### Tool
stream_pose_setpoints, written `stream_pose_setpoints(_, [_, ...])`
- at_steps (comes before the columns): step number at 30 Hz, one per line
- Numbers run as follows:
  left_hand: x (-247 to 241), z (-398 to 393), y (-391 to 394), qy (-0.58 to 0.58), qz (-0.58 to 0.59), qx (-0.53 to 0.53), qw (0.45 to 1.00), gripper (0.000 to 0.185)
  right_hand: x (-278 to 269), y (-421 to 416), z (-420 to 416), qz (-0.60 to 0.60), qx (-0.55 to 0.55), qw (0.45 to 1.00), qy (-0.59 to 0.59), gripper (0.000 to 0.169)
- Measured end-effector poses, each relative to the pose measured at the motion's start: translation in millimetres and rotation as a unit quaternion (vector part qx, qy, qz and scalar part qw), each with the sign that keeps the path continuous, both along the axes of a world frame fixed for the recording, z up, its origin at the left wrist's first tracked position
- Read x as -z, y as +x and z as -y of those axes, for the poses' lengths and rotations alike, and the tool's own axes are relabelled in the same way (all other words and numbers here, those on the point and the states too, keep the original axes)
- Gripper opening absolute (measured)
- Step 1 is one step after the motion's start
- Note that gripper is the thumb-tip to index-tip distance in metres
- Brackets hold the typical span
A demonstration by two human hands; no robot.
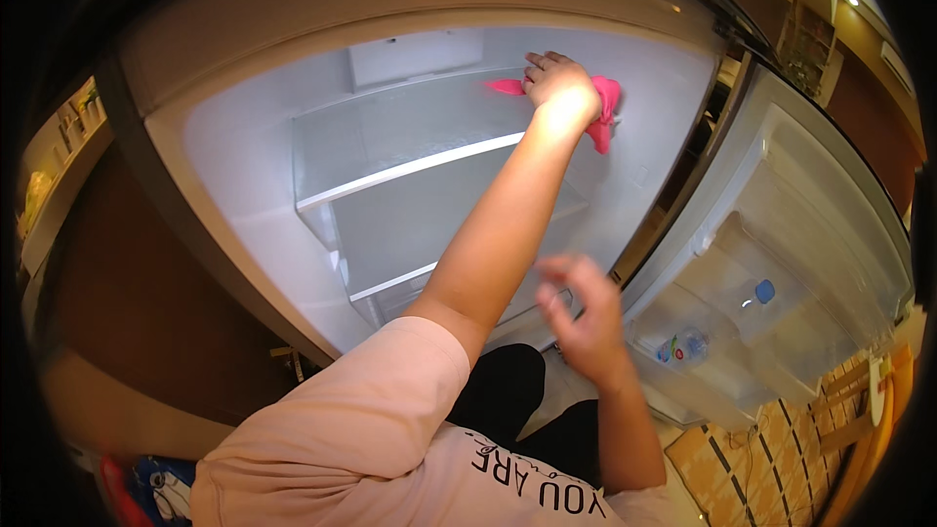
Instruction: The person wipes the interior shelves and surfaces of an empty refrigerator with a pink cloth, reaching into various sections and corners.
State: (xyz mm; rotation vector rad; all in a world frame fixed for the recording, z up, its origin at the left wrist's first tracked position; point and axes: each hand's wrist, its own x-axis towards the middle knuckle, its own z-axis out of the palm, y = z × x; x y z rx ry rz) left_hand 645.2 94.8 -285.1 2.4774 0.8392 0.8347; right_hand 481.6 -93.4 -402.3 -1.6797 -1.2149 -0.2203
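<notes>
Inside an open refrigerator, my left hand (560, 80) is on a pink cloth (606, 99) at the right end of the upper glass shelf (395, 132). Part of the cloth bunches out beside the wrist, and another part shows past the fingers. My palm hides the middle of it. Lower down, in front of the opening, my right hand (589, 326) hangs in the air, slightly blurred. Its fingers are apart and hold nothing. A second glass shelf (388, 234) lies below the upper one, partly covered by my left forearm.
On the right the refrigerator door (768, 102) stands open. Its clear bins hold a bottle with a blue cap (764, 291) and another plastic bottle (682, 348). A dark cabinet panel (146, 271) is at the left. A patterned mat (754, 468) lies on the floor at lower right.
</notes>
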Motion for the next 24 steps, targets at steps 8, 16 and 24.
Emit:
stream_pose_setpoints(8, [32, 51, -193, 0.154, 0.306, 0.205, 0.917, 0.054, -82, 163, -89, 0.219, 0.042, 0.974, 0.047, 0.039])
stream_pose_setpoints(16, [77, 26, -359, 0.346, 0.399, 0.377, 0.760, 0.018, -83, 266, -156, 0.081, 0.185, 0.945, -0.256, 0.060])
stream_pose_setpoints(24, [80, -41, -389, 0.231, 0.423, 0.010, 0.876, 0.094, -123, 151, -269, -0.229, -0.021, 0.958, -0.171, 0.012])
